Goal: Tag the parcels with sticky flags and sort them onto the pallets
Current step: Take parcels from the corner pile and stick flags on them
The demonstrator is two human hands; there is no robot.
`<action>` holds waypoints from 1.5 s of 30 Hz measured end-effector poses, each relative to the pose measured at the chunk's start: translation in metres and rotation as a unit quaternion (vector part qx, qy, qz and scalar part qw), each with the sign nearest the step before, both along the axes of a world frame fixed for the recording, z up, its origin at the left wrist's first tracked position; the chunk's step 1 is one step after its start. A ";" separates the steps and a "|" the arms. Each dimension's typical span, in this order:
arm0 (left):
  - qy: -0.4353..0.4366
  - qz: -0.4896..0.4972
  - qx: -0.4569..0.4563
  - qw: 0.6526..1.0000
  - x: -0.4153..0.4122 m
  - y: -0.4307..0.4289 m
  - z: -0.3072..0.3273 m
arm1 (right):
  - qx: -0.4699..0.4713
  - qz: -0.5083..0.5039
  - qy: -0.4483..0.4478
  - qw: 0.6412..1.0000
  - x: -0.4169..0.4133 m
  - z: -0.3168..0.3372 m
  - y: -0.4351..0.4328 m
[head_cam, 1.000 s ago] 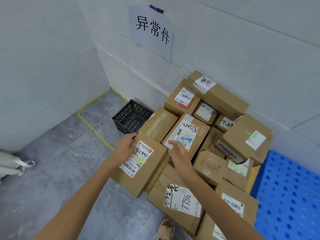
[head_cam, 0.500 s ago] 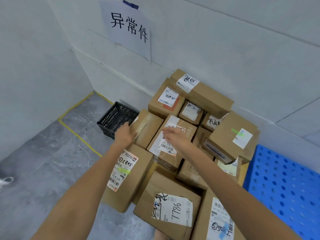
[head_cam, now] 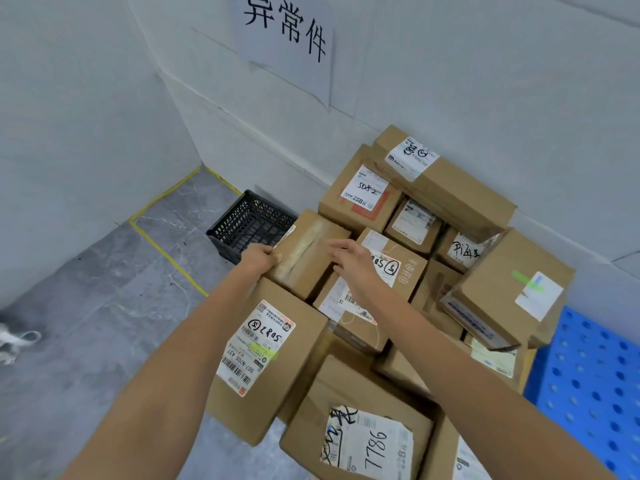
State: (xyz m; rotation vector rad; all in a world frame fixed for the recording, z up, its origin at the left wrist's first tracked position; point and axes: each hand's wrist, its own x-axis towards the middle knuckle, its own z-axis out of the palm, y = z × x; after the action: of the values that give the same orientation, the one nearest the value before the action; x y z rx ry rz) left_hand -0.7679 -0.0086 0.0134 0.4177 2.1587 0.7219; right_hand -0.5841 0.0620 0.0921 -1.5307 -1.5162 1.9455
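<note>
Gripping the taped box (head_cam: pixel 308 252) by its left edge, left hand (head_cam: pixel 260 259); right hand (head_cam: pixel 349 266), fingers loosely straight, above its right edge

This is a parcel sorting area in a warehouse or courier depot. Brown cardboard parcels (head_cam: pixel 491 282) lie heaped in a corner against bare white walls (head_cam: pixel 86 116). Most carry printed shipping labels (head_cam: pixel 256 348) with barcodes, and several bear numbers (head_cam: pixel 375 448) handwritten in black marker. Green sticky flags (head_cam: pixel 526 280) sit on a couple of them. A paper sign (head_cam: pixel 287 39) with three large Chinese characters is stuck on the wall above the heap. Yellow tape (head_cam: pixel 162 251) marks off a bay on the grey floor (head_cam: pixel 86 323). A black plastic crate (head_cam: pixel 249 223) stands by the wall next to the heap, and a blue plastic pallet (head_cam: pixel 595 382) lies just beside it.
</note>
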 end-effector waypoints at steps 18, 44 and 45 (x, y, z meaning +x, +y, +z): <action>-0.008 0.023 0.043 0.999 -0.020 -0.001 -0.005 | -0.155 0.049 -0.095 0.982 -0.053 0.008 -0.013; -0.104 0.033 0.453 0.885 0.242 -0.085 0.232 | 0.319 0.052 0.160 0.933 0.207 0.162 -0.080; -0.108 0.020 0.447 0.888 0.270 -0.089 0.232 | 0.314 0.042 0.155 0.936 0.237 0.162 -0.084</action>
State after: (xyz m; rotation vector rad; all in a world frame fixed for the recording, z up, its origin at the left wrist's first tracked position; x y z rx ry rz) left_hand -0.4979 -0.0978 0.2458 0.7156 1.5149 1.6972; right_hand -0.3470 -0.0219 0.2546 -0.8569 -1.8269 1.4292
